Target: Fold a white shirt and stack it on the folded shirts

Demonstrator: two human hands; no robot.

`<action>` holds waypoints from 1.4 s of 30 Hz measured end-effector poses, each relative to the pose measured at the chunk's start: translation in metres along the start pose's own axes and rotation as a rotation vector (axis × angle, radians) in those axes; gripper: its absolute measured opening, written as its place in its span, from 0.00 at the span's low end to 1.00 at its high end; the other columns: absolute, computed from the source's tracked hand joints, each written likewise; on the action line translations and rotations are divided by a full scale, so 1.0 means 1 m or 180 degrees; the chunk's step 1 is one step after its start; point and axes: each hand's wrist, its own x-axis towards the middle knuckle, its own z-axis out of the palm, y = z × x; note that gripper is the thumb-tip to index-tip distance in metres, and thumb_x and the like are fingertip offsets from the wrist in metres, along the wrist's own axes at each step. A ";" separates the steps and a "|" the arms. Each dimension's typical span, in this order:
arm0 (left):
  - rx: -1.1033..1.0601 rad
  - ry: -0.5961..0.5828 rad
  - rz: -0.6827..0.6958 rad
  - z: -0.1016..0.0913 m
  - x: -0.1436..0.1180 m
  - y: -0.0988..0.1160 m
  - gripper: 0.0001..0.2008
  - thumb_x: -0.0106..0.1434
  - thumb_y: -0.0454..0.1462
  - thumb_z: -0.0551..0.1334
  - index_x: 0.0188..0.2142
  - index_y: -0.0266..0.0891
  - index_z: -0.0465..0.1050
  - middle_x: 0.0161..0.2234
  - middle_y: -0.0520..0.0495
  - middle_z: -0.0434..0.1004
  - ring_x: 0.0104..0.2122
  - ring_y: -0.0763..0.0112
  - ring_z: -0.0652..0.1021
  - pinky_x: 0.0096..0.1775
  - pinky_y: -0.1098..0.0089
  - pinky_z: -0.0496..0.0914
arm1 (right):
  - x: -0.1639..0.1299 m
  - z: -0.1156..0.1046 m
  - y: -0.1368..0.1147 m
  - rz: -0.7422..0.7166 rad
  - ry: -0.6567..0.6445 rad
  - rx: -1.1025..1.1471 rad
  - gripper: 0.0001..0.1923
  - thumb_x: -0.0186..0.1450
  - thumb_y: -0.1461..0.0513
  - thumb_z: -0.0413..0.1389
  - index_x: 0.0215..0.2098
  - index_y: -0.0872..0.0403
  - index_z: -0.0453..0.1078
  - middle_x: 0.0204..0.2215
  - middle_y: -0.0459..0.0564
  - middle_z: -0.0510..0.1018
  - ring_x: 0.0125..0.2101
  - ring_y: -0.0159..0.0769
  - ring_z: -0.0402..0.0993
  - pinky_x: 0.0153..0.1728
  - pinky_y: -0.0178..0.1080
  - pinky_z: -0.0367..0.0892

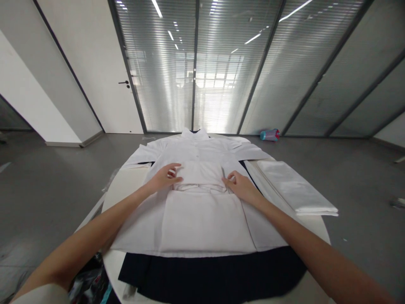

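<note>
Seen from above the round white worktop (311, 230): a white shirt (202, 160) spread flat, collar at the far edge, sleeves out to both sides. All places below told from that shirt.

On its middle, a smaller folded white garment (204, 219), upper edge rolled into a narrow fold across the shirt's chest, lower part lying flat toward the near hem.

Left hand (164, 177) at the left end of that rolled edge, palm down, fingers loosely curled and spread over the cloth, thumb tucked along the fold; pressing on it rather than gripping it, as far as can be told.

Right hand (242, 185) at the right end of the same edge, fingers bent, fingertips pinching or pressing the cloth at the fold's corner; whether truly clamped on it, impossible to tell.

Both bare forearms stretched in from the near side, crossing the shirt's lower corners.

Under the shirt, showing past its near hem and beside its body just below the sleeves: a dark navy garment (209, 276).

Right of the shirt, on the same worktop, just beside the right sleeve: a stack of folded white cloth (297, 190).

Beyond the shirt's right shoulder, on the grey floor by the glass wall: a small teal and pink object (269, 134), too small to make out.

Left of the shirt, in the far wall: a white door (104, 71) with a dark handle.
</note>
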 end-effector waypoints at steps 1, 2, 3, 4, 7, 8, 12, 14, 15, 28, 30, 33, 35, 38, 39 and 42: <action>0.0210 0.0146 0.0046 -0.006 -0.010 0.002 0.23 0.51 0.45 0.71 0.45 0.38 0.75 0.35 0.47 0.76 0.29 0.72 0.74 0.31 0.73 0.69 | -0.008 -0.008 0.001 0.0058 -0.0099 -0.0119 0.22 0.69 0.47 0.50 0.27 0.53 0.69 0.23 0.50 0.75 0.25 0.38 0.71 0.28 0.36 0.58; 0.0394 0.0195 0.0030 -0.013 -0.022 0.004 0.19 0.54 0.47 0.69 0.41 0.38 0.75 0.29 0.50 0.74 0.25 0.73 0.73 0.27 0.74 0.67 | -0.018 -0.016 0.003 0.0120 -0.0265 -0.0207 0.27 0.69 0.45 0.47 0.22 0.53 0.66 0.21 0.52 0.74 0.24 0.38 0.70 0.28 0.37 0.57; 0.0513 0.0112 -0.0057 -0.018 -0.036 0.007 0.18 0.57 0.49 0.67 0.38 0.38 0.73 0.24 0.52 0.71 0.22 0.74 0.71 0.24 0.75 0.64 | -0.029 -0.023 0.006 0.0179 -0.0471 -0.0241 0.30 0.70 0.44 0.45 0.18 0.52 0.63 0.18 0.52 0.73 0.23 0.38 0.69 0.28 0.38 0.57; 0.0535 -0.0119 -0.0224 -0.023 -0.052 0.009 0.18 0.60 0.51 0.64 0.37 0.39 0.72 0.20 0.54 0.69 0.19 0.75 0.69 0.21 0.76 0.61 | -0.041 -0.028 0.009 0.0211 -0.0698 -0.0201 0.32 0.70 0.42 0.43 0.16 0.52 0.62 0.17 0.52 0.72 0.21 0.38 0.69 0.28 0.38 0.58; 0.0062 -0.1040 -0.0810 -0.029 -0.102 0.017 0.23 0.64 0.55 0.58 0.46 0.40 0.67 0.22 0.54 0.71 0.18 0.73 0.72 0.17 0.78 0.59 | -0.077 -0.032 0.018 0.0156 -0.1248 0.0343 0.32 0.68 0.40 0.44 0.18 0.53 0.63 0.17 0.50 0.72 0.19 0.34 0.67 0.27 0.37 0.60; -0.0130 -0.1244 -0.0927 -0.027 -0.116 0.019 0.25 0.64 0.55 0.59 0.51 0.41 0.65 0.25 0.53 0.73 0.19 0.73 0.74 0.16 0.78 0.60 | -0.087 -0.031 0.020 0.0179 -0.1392 0.0598 0.31 0.68 0.40 0.43 0.20 0.53 0.64 0.17 0.48 0.71 0.17 0.32 0.66 0.25 0.36 0.60; -0.0582 -0.1191 -0.0979 -0.015 -0.150 0.020 0.34 0.61 0.51 0.65 0.61 0.50 0.54 0.35 0.53 0.71 0.22 0.74 0.76 0.16 0.79 0.63 | -0.120 -0.020 0.020 0.0682 -0.1668 0.1481 0.28 0.66 0.38 0.44 0.35 0.53 0.65 0.12 0.41 0.67 0.10 0.28 0.55 0.14 0.32 0.50; -0.0730 -0.0941 -0.0873 -0.010 -0.155 0.016 0.34 0.59 0.50 0.68 0.60 0.50 0.57 0.36 0.54 0.69 0.21 0.76 0.76 0.16 0.80 0.63 | -0.130 -0.014 0.018 0.0807 -0.1604 0.1769 0.29 0.65 0.38 0.45 0.45 0.53 0.63 0.12 0.41 0.69 0.10 0.28 0.55 0.12 0.30 0.47; -0.0775 -0.0872 -0.0842 -0.007 -0.155 0.014 0.33 0.58 0.49 0.68 0.60 0.50 0.58 0.37 0.54 0.69 0.21 0.77 0.76 0.15 0.80 0.63 | -0.133 -0.012 0.017 0.0804 -0.1534 0.1877 0.31 0.65 0.38 0.46 0.50 0.54 0.61 0.13 0.40 0.70 0.10 0.28 0.57 0.12 0.30 0.48; -0.0424 -0.1293 -0.1035 0.002 -0.166 0.013 0.30 0.53 0.46 0.71 0.55 0.44 0.73 0.26 0.55 0.68 0.22 0.73 0.74 0.24 0.74 0.67 | -0.148 -0.002 0.020 0.0606 -0.1166 0.2261 0.40 0.60 0.43 0.56 0.62 0.49 0.47 0.21 0.36 0.64 0.16 0.29 0.59 0.18 0.32 0.56; -0.0221 -0.1296 -0.0737 -0.001 -0.167 0.016 0.26 0.54 0.46 0.71 0.52 0.47 0.76 0.32 0.52 0.69 0.24 0.75 0.73 0.25 0.74 0.68 | -0.150 -0.003 0.023 0.0461 -0.1073 0.1914 0.37 0.62 0.48 0.56 0.63 0.50 0.47 0.23 0.37 0.64 0.18 0.30 0.62 0.21 0.35 0.62; 0.0509 -0.1084 -0.0164 -0.012 -0.164 0.034 0.18 0.57 0.47 0.69 0.47 0.49 0.80 0.34 0.51 0.67 0.25 0.77 0.71 0.27 0.74 0.68 | -0.146 -0.011 0.019 -0.0066 -0.0156 0.0975 0.33 0.62 0.55 0.56 0.63 0.50 0.54 0.33 0.47 0.71 0.27 0.36 0.70 0.32 0.43 0.71; 0.0937 -0.0616 0.0226 -0.017 -0.156 0.053 0.14 0.61 0.47 0.66 0.44 0.48 0.81 0.35 0.49 0.68 0.25 0.75 0.71 0.28 0.73 0.69 | -0.138 -0.017 0.007 -0.0610 0.0499 0.0389 0.27 0.64 0.57 0.54 0.61 0.49 0.60 0.45 0.55 0.72 0.40 0.43 0.74 0.45 0.49 0.71; 0.1142 -0.0198 0.0860 -0.009 -0.136 0.079 0.14 0.66 0.46 0.60 0.44 0.46 0.81 0.40 0.45 0.73 0.35 0.67 0.76 0.36 0.69 0.74 | -0.123 -0.018 -0.019 -0.1469 0.0687 -0.0115 0.21 0.70 0.56 0.51 0.60 0.48 0.65 0.58 0.58 0.68 0.58 0.48 0.65 0.58 0.54 0.63; 0.1146 -0.0297 0.1087 -0.003 -0.128 0.084 0.14 0.68 0.46 0.59 0.46 0.45 0.80 0.44 0.43 0.75 0.41 0.63 0.77 0.43 0.66 0.74 | -0.118 -0.015 -0.027 -0.1696 0.0594 -0.0224 0.22 0.71 0.55 0.50 0.61 0.49 0.64 0.60 0.58 0.67 0.61 0.48 0.62 0.59 0.54 0.62; 0.1166 -0.1029 0.1638 0.022 -0.107 0.081 0.21 0.70 0.45 0.56 0.59 0.45 0.70 0.60 0.43 0.68 0.61 0.56 0.68 0.62 0.57 0.62 | -0.107 0.001 -0.038 -0.2096 0.0210 -0.0449 0.27 0.73 0.53 0.47 0.67 0.52 0.59 0.66 0.60 0.61 0.66 0.49 0.54 0.62 0.57 0.58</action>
